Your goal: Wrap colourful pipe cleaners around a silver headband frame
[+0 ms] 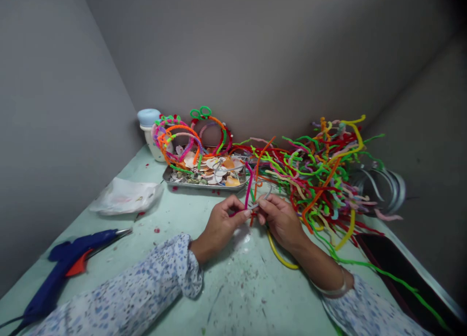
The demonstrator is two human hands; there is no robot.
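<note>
My left hand (226,222) pinches a magenta pipe cleaner (249,184), which stands up from between thumb and fingers. A thin grey band (267,194), like a headband, runs between both hands, and my right hand (280,220) is closed on it. The fingertips of the two hands nearly meet. Just behind them are an orange pipe cleaner (257,163) and a bit of green; whether these are held I cannot tell. Beneath my right wrist a yellow pipe cleaner (278,257) curves over the table.
A metal tray (204,185) holds shells, with pipe-cleaner headbands (182,127) above it. Pipe cleaners (321,166) heap at the right, near silver bands (394,187) and a dark flat object (397,273). Leftward are a blue glue gun (73,253), a plastic bag (126,196) and a cup (155,144).
</note>
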